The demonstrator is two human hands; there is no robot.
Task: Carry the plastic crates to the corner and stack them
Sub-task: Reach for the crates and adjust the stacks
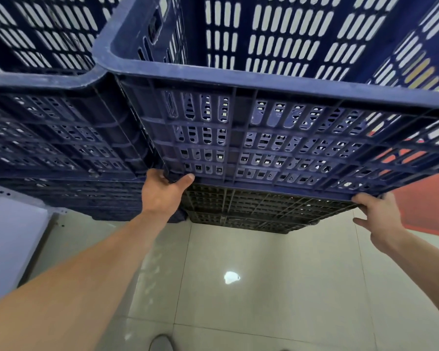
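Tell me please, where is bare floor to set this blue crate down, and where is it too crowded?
Free: the tiled floor in front of the black crate, between both arms. Crowded: the blue crate in the left hand and right hand touches the blue stack on its left, leaving no gap there; the orange wall borders the right.

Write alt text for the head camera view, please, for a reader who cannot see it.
Two bare hands hold a large blue slotted crate by its bottom edge, the left hand at its near left corner and the right hand at its near right. Below it sits a black crate; beside it stands a blue crate stack on pale floor tiles.
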